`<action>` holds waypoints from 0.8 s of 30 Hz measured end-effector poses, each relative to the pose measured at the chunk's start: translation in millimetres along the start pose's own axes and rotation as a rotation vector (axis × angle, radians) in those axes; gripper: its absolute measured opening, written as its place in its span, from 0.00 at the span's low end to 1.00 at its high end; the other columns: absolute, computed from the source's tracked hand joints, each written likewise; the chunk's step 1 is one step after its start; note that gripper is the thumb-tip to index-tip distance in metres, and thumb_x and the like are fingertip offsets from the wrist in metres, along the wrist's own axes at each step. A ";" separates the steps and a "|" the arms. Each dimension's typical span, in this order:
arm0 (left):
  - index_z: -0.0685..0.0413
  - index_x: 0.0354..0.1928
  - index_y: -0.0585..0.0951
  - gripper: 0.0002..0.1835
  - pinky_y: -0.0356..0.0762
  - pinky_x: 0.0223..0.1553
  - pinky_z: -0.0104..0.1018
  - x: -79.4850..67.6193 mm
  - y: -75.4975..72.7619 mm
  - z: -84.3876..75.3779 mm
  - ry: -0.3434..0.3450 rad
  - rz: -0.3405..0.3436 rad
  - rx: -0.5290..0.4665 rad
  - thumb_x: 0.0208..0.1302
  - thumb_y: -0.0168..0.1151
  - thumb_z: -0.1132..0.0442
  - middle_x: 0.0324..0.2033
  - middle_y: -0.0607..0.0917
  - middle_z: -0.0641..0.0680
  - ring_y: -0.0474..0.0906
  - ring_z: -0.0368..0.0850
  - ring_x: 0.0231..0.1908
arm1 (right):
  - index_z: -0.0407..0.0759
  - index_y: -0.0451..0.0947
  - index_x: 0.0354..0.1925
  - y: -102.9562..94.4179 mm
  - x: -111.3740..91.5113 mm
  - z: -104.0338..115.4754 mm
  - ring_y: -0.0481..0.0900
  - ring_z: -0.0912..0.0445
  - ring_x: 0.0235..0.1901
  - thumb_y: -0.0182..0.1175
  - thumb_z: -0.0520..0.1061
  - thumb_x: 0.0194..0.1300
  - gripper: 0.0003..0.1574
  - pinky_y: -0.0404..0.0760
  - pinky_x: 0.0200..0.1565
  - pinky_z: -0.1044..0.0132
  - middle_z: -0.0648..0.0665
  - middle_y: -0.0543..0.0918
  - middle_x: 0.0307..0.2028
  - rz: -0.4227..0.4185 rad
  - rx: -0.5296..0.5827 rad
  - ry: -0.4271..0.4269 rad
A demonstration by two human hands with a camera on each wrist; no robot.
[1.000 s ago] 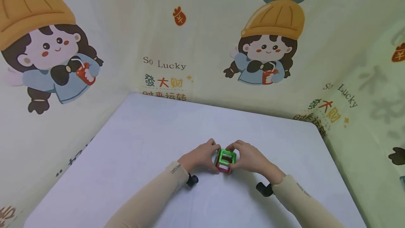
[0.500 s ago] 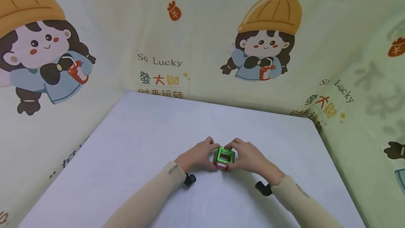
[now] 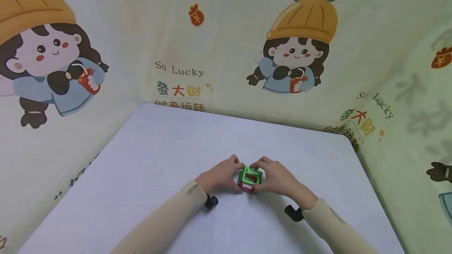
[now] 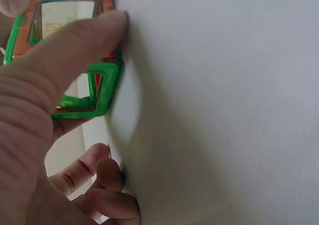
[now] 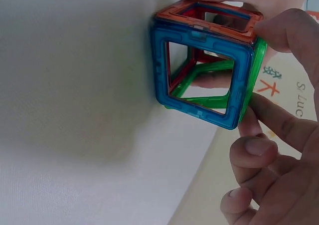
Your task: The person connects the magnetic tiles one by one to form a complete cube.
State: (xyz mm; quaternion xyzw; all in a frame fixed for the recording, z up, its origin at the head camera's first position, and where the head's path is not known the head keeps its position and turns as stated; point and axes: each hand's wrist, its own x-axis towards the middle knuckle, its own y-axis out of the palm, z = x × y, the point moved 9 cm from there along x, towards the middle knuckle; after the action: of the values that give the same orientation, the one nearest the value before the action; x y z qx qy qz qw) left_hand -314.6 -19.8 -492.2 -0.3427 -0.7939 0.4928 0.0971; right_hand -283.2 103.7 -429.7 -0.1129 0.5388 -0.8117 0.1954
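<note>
A small cube of magnetic tiles stands on the white table between both hands, its green tile on top. In the right wrist view a blue tile faces the camera, beside an orange tile; a red tile shows through the openings. My left hand holds the cube from the left, its thumb across one side in the left wrist view. From the right, my right hand grips the green tile's edges between thumb and index finger. The right hand's other fingers are loosely curled and clear of the cube.
The white tabletop spreads around the hands. Printed cloth hangs behind it and along both sides. A black wrist camera sits under the left wrist, another black camera under the right.
The head view has shifted slightly. Both hands keep their hold on the cube, which stays in nearly the same spot.
</note>
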 end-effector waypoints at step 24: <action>0.42 0.68 0.77 0.31 0.74 0.65 0.42 8.5 -4.8 21.3 -0.027 0.157 -0.022 0.64 0.74 0.48 0.61 0.73 0.49 0.75 0.42 0.57 | 0.46 0.83 0.60 -30.4 9.7 -60.5 0.82 0.47 0.46 0.63 0.61 0.72 0.28 0.77 0.55 0.42 0.43 0.83 0.56 -0.191 -0.131 0.000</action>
State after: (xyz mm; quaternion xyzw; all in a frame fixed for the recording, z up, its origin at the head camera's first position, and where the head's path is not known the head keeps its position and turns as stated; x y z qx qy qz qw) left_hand -333.5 -31.0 -500.3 -0.3981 -0.7713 0.4947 0.0437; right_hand -321.7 160.1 -425.9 -0.1762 0.5776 -0.7896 0.1094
